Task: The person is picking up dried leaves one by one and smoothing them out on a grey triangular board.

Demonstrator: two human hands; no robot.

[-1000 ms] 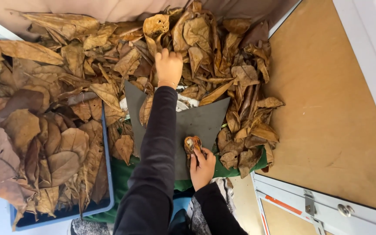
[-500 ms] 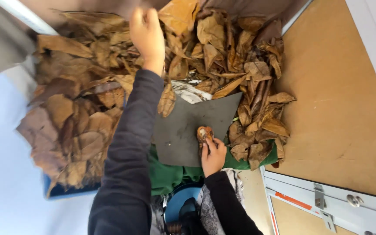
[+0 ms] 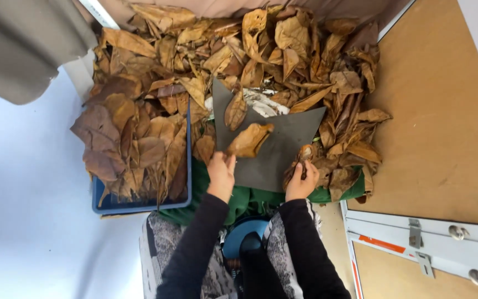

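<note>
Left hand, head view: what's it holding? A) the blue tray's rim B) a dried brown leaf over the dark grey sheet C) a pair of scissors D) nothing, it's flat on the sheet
B: the left hand pinches a curled dried brown leaf that lies across the dark grey sheet.

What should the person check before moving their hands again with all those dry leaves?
1. Left hand has hold of the curled dry brown leaf: ok, fingertips touch its lower end.
2. Right hand grips the small round brown object: ok, though what it is cannot be told.
3. Flat dark grey sheet has bare room for the leaf: ok; one other leaf lies near its top.
4. Sheet lies flat: cannot tell; leaves cover its edges.
5. Blue plastic tray of flat brown leaves sits steady: cannot tell; leaves hang over its rim.
</note>
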